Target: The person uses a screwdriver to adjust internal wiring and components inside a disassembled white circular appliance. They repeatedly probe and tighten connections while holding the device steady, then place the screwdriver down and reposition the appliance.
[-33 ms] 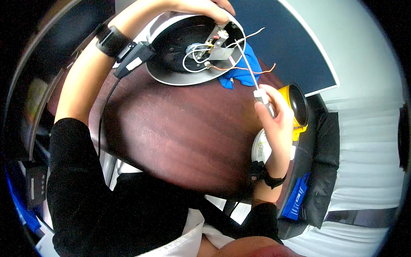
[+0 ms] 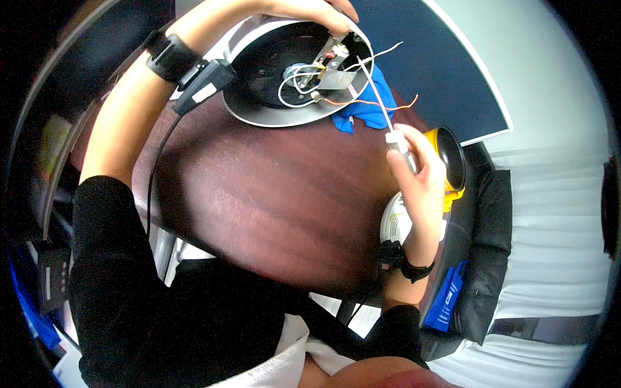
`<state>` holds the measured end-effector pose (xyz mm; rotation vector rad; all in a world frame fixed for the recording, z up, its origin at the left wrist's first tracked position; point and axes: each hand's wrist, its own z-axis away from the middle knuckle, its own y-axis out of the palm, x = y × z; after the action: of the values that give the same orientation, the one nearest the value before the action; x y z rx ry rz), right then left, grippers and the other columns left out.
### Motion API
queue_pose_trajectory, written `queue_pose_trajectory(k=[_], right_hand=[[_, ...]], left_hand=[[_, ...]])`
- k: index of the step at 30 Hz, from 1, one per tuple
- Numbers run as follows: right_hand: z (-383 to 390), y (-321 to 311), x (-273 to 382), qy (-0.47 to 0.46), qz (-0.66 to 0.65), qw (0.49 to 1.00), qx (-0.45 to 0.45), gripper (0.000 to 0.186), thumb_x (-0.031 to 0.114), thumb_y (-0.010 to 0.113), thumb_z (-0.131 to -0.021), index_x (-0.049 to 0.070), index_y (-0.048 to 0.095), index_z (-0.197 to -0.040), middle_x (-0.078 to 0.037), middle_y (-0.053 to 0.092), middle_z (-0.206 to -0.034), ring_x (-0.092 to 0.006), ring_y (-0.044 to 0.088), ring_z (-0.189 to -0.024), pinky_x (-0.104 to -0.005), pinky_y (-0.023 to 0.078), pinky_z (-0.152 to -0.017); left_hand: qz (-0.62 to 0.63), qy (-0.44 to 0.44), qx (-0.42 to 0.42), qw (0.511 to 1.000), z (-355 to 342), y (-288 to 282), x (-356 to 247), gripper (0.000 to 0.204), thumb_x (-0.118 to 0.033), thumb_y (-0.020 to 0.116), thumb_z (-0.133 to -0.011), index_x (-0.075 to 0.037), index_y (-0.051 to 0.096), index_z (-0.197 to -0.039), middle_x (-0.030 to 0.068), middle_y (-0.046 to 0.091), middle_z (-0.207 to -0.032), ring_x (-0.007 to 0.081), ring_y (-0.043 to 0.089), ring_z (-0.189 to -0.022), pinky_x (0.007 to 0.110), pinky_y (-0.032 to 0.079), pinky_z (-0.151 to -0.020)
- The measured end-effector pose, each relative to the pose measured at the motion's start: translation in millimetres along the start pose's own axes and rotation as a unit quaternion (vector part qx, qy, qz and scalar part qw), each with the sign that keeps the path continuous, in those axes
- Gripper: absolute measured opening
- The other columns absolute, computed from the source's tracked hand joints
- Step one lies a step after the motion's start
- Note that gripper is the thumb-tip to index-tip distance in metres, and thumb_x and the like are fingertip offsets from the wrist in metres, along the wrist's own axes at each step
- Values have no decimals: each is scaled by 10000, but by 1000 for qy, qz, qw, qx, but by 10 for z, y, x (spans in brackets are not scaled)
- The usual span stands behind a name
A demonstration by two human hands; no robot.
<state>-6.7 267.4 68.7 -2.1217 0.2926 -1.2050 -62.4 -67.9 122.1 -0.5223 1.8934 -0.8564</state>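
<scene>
A round black device (image 2: 272, 64) with a pale rim lies open at the far side of a dark wooden table (image 2: 272, 194). Inside it are white and orange wires (image 2: 297, 84) and a small metal bracket (image 2: 336, 76). My left hand (image 2: 310, 10) grips the device's far rim. My right hand (image 2: 420, 174) holds a thin screwdriver (image 2: 378, 103) with a white collar, its tip reaching toward the bracket. A blue cloth (image 2: 369, 110) lies under the device's right edge.
A yellow and black cylinder (image 2: 453, 158) and a white round disc (image 2: 393, 223) sit at the table's right edge, by my right hand. A black band with a small box and cable (image 2: 200, 84) is on my left wrist. A black seat (image 2: 491, 258) with a blue item (image 2: 449, 294) stands to the right.
</scene>
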Motion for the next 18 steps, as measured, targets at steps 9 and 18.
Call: queue_pose_trajectory(k=[9, 18], right_hand=[[-266, 17, 74, -46, 78, 996, -6, 351, 90, 694, -854, 11, 649, -1193, -75, 674, -986, -134, 615, -895, -273, 495, -820], [-241, 17, 85, -44, 76, 996, -20, 349, 94, 687, -863, 5, 651, -1198, -98, 689, -1041, -156, 628, -966, -298, 486, -890]], left_hand=[[2, -3, 4, 1000, 112, -57, 3, 681, -445, 679, -767, 25, 638, -1258, 220, 666, -1227, 303, 637, -1145, 356, 472, -1011], [4, -20, 3, 1000, 129, -16, -35, 660, -449, 676, -771, 8, 652, -1248, 209, 678, -1208, 305, 649, -1118, 359, 481, -990]])
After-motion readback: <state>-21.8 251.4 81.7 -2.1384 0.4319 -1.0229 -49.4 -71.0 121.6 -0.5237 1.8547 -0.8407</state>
